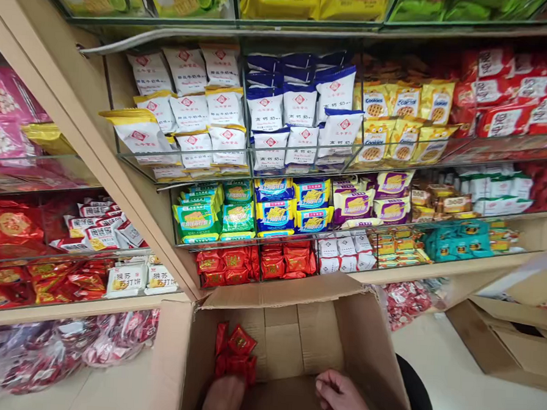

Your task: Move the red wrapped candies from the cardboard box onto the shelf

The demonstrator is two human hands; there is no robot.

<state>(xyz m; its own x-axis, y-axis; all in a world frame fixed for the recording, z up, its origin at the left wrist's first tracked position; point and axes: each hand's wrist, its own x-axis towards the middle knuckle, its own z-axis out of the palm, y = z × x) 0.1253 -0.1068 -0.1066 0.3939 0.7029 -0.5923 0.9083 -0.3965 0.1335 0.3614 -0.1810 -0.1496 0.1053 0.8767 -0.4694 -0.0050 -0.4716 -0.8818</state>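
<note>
A cardboard box (325,348) stands in front of me with its top open. Several small red snack packets (241,344) lie in its far left corner. My left hand (223,399) reaches down at these packets, blurred, with its fingers hidden from the camera; whether it grips one I cannot make out. On the right side inside the box, my right hand (340,397) hovers with its fingers curled in and the thumb against them. Nothing shows in that hand, and it is apart from the packets.
Glass-fronted shelves hold white snack packs (224,144), green biscuit packs (197,219) and red packets (227,264) just beyond the box. Bagged red goods (408,301) lie under the lowest shelf. Another cardboard box (499,345) sits on the floor at right.
</note>
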